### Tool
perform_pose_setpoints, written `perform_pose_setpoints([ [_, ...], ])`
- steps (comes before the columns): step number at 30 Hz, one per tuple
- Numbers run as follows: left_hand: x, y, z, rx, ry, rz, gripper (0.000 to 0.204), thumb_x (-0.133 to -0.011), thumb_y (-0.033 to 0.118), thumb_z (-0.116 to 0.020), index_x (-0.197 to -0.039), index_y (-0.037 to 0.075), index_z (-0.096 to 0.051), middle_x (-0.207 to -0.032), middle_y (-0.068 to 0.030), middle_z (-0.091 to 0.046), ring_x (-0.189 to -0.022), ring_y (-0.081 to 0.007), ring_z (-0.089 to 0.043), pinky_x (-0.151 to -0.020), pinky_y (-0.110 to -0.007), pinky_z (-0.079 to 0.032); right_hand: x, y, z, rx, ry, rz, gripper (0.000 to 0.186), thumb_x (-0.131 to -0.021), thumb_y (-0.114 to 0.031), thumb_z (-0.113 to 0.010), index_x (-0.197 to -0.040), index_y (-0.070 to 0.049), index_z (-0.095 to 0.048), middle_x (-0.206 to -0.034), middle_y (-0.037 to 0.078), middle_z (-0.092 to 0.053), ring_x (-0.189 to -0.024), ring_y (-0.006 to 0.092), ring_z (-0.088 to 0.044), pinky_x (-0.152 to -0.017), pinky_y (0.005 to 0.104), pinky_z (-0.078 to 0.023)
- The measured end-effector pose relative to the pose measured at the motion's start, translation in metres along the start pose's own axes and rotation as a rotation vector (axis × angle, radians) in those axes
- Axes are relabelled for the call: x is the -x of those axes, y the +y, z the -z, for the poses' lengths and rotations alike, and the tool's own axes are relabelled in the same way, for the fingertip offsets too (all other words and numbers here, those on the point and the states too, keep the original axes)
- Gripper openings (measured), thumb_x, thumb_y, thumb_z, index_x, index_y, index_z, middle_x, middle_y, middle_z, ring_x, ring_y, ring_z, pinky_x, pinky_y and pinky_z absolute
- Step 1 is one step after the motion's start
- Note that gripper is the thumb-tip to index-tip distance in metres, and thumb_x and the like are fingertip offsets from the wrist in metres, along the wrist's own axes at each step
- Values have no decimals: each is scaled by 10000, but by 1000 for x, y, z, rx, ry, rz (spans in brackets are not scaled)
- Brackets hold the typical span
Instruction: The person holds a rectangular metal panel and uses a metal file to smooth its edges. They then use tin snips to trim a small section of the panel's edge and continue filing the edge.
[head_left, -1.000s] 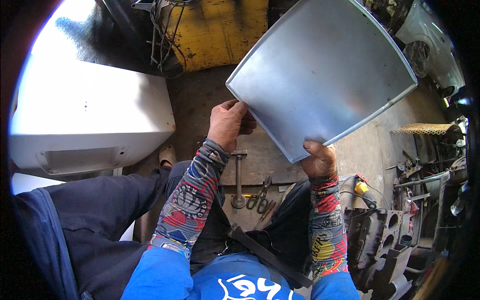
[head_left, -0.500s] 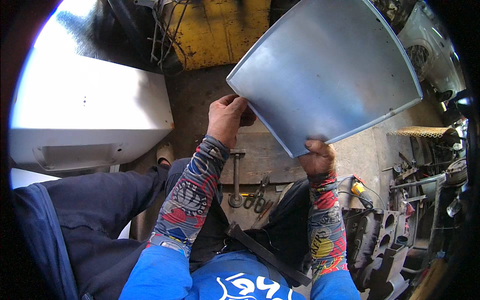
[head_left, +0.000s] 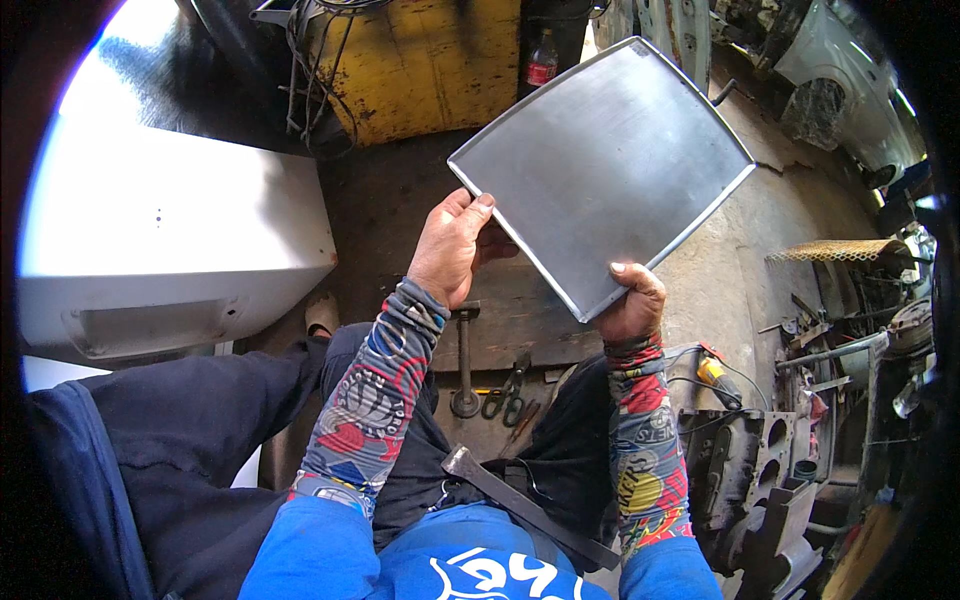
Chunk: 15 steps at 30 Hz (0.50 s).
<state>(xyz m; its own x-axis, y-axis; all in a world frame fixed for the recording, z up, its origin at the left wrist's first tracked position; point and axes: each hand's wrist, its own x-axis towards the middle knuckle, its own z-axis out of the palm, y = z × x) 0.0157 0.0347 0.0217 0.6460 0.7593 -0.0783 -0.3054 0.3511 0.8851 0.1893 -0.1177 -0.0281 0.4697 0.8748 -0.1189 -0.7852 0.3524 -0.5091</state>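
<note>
A grey sheet-metal panel (head_left: 610, 170) with narrow folded edges is held up in front of me, tilted. My left hand (head_left: 450, 245) pinches its left edge between thumb and fingers. My right hand (head_left: 632, 303) grips the near corner, thumb on top and fingers hidden beneath. Below the panel, a hammer (head_left: 464, 365) lies with its head on a wooden board (head_left: 550, 335). Dark-handled shears (head_left: 512, 398) rest beside it. Across my lap lies a bar-like tool (head_left: 530, 508) with a worn metal end.
To the left stands a large white metal body (head_left: 180, 210). A scuffed yellow box (head_left: 420, 70) with cables is ahead, near a bottle (head_left: 542, 62). On the right are a yellow-and-black power tool (head_left: 717, 378), an engine block (head_left: 745, 450), perforated mesh (head_left: 835, 252) and scrap metal.
The panel's far edge has dropped and swung left, so the whole sheet now shows. The bottle behind has come into view. Both hands keep their hold.
</note>
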Motion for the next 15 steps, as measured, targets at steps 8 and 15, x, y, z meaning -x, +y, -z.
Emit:
perform_pose_setpoints([
  [8,1,5,9,-105,-23,-19,248,-1015,129,-509,-1173,-35,-608,-1079,-109,-699,-975,-168,-679,-923,-311,-524,-11,-12,11,-158,-12,337,635,-853,-358,-665,-1340,3,-474,-1284,161,-570,-1204,356,-535,-1041,514,-414],
  [15,12,16,19,-161,-14,-35,276,-1000,175,-531,-1160,-25,-633,-1064,-94,-705,-988,-154,-657,-977,-315,-474,-12,-22,26,-226,-49,363,686,-869,-412,-657,-1367,12,-450,-1325,173,-535,-1235,359,-503,-1052,521,-388],
])
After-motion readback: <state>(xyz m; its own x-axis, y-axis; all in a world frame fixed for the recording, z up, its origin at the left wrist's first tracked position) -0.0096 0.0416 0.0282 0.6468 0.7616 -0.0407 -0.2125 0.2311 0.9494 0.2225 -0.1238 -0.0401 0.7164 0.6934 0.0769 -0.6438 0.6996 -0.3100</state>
